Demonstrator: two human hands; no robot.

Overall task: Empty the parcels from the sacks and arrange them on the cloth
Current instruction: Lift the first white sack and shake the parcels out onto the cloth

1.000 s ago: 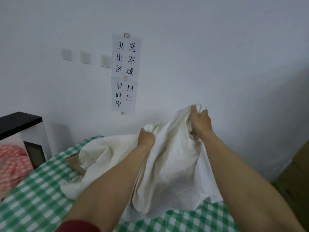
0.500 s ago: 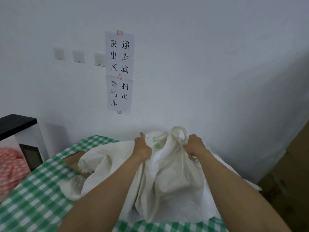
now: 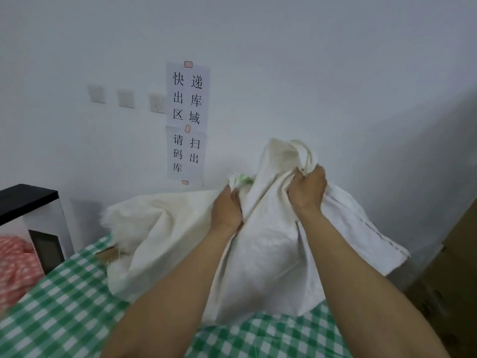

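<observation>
Gripping bunched fabric, the right hand lifts the white sack at centre frame while the left hand clutches its other fold, above the green checked cloth.

Looks like a parcel pickup depot: wall sign mid-frame reads 快递出库区域, cardboard boxes stacked lower right

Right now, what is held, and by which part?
Both grip the white sack: the right hand its bunched upper end, the left hand a fold just below.
</observation>
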